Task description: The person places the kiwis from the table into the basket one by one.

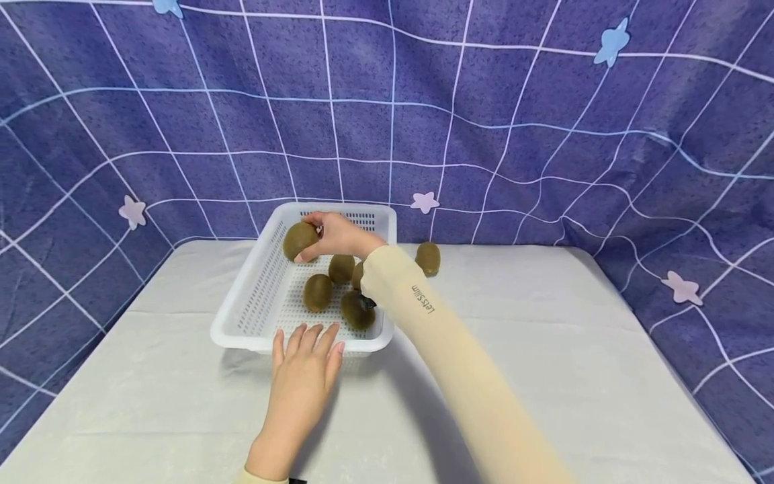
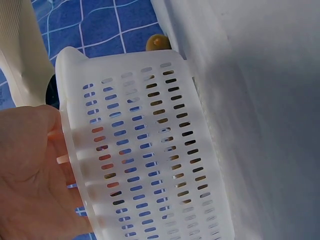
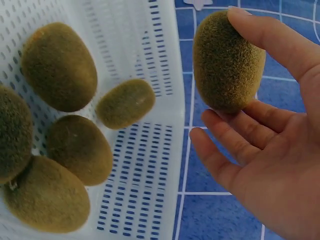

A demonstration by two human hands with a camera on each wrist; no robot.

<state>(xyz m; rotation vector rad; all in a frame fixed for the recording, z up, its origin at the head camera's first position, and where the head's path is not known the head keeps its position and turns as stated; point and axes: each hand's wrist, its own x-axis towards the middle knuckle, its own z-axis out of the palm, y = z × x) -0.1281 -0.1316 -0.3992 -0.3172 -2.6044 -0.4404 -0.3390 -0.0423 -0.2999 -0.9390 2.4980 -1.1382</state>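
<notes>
Over the far left part of a white perforated basket (image 1: 242, 341), my right hand (image 1: 343, 235) grips a brown fuzzy kiwi (image 1: 299, 243). The right wrist view shows the thumb on one side of this kiwi (image 3: 225, 62) and fingertips on the other. Several more kiwis (image 1: 318, 293) lie on the basket floor, partly covered by the right sleeve in the head view. My left hand (image 1: 302, 383) rests its extended fingers on the basket's near rim. From the left wrist, that hand's palm (image 2: 25, 170) faces the basket wall (image 2: 125, 65), with the fingers partly behind the rim.
One kiwi (image 1: 428, 259) sits outside the basket, at the back of the white-covered table (image 1: 574, 349), right of the basket. A blue gridded cloth (image 1: 514, 101) with star shapes hangs behind the table. My right forearm (image 1: 453, 349) crosses the basket's right side.
</notes>
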